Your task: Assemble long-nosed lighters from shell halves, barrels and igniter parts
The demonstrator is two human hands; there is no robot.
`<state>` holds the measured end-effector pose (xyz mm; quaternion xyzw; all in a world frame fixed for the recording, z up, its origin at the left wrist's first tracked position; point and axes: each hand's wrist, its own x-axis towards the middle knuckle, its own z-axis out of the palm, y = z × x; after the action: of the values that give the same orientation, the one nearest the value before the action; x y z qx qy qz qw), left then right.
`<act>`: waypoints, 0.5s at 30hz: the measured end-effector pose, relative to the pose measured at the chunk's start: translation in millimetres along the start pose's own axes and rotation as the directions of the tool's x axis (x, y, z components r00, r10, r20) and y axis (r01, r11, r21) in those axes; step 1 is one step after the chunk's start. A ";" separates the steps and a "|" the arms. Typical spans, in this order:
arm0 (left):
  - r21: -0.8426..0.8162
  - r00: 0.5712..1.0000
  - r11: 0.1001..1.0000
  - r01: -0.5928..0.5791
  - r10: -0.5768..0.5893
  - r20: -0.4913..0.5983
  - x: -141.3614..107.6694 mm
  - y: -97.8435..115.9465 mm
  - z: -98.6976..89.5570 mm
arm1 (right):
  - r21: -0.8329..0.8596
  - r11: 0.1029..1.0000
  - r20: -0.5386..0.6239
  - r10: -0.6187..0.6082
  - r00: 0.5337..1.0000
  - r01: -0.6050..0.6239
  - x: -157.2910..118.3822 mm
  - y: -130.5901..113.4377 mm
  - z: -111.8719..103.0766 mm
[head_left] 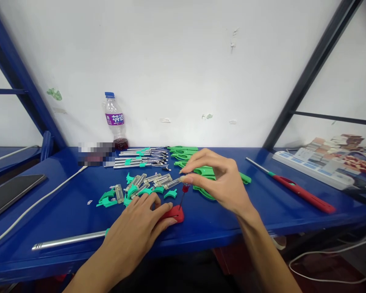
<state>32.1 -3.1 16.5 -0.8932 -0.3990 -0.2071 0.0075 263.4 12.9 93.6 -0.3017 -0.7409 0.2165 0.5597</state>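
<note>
A red-handled lighter (177, 214) lies at the front of the blue table, its silver tube reaching out to the left. My left hand (144, 217) is closed over its red handle and pins it down. Above it, my right hand (215, 177) pinches the top of a small red screwdriver (186, 188), whose shaft slants down to the handle's end. Just behind my left hand are loose green plastic parts (106, 198) and clear lighter tanks (119, 193). Whether the tip sits in a screw is too small to tell.
Metal tubes with wires (134, 162) and green handle shells (183, 149) lie at the back. A bottle (116, 122) stands by the wall. Another red lighter (305, 193) and a power strip (314, 170) are right; a phone (14, 193) and white cable (45, 197) are left.
</note>
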 end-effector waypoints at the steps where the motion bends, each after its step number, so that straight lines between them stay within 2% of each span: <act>1: 0.002 1.000 1.000 0.002 -0.002 -0.005 -0.1 0.0 0.5 | -0.008 1.000 -0.001 0.005 1.000 -0.005 -0.1 0.3 -0.7; 8: -0.010 1.000 1.000 0.011 -0.010 0.027 0.5 2.7 -2.6 | -0.020 1.000 0.089 -0.004 0.996 0.006 0.4 -1.7 -1.3; 11: -0.010 0.998 1.000 0.019 -0.019 0.052 1.7 4.0 -5.1 | 0.017 1.000 0.023 -0.006 1.000 0.006 0.8 0.1 3.7; 15: -0.004 0.999 1.000 0.011 -0.011 0.039 1.4 3.1 -3.2 | -0.028 1.000 -0.049 -0.006 0.999 0.005 1.0 6.5 7.0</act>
<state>34.0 -4.8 20.4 -0.8948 -0.4037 -0.1905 -0.0033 257.8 18.4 88.1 -0.3126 -0.7305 0.1972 0.5742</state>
